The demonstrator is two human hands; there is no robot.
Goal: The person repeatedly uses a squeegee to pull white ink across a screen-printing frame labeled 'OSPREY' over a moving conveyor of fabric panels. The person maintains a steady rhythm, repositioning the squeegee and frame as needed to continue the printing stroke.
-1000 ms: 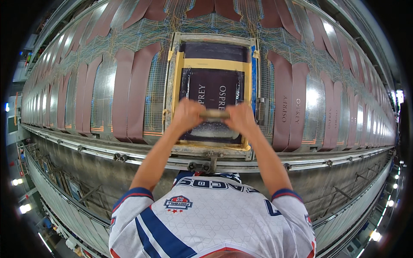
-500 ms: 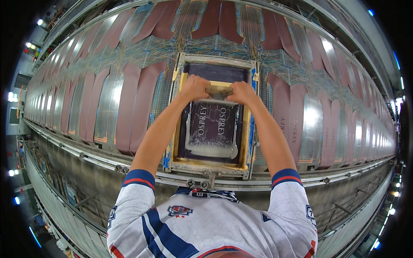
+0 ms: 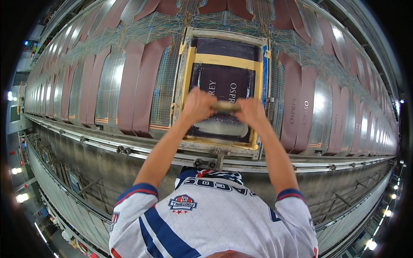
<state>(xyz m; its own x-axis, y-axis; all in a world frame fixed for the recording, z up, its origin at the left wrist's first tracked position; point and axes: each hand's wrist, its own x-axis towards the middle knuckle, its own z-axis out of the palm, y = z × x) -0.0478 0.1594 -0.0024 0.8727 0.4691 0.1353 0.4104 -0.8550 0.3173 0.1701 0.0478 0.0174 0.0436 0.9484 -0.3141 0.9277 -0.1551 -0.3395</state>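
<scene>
My left hand (image 3: pixel 199 104) and my right hand (image 3: pixel 251 112) are closed on the two ends of a squeegee (image 3: pixel 226 106), which lies crosswise over a screen-printing frame (image 3: pixel 228 34). The screen (image 3: pixel 223 79) is dark purple, bordered by yellow tape (image 3: pixel 226 60) and marked with pale lettering. A band of whitish paste (image 3: pixel 219 129) lies across the screen's lower part, below the squeegee. The squeegee is slightly blurred, so its blade is hard to make out.
A long printing table (image 3: pixel 112 77) curves across the view, bearing rows of maroon cut pieces (image 3: pixel 133 86) on both sides of the frame, some with printed lettering (image 3: pixel 292 107). A metal rail (image 3: pixel 73 133) with fittings runs along its near edge, above a grey trough.
Half a second ago my hands and the squeegee were at the screen's upper part; now they are back lower on it, much as a second ago. The view has shifted too.
</scene>
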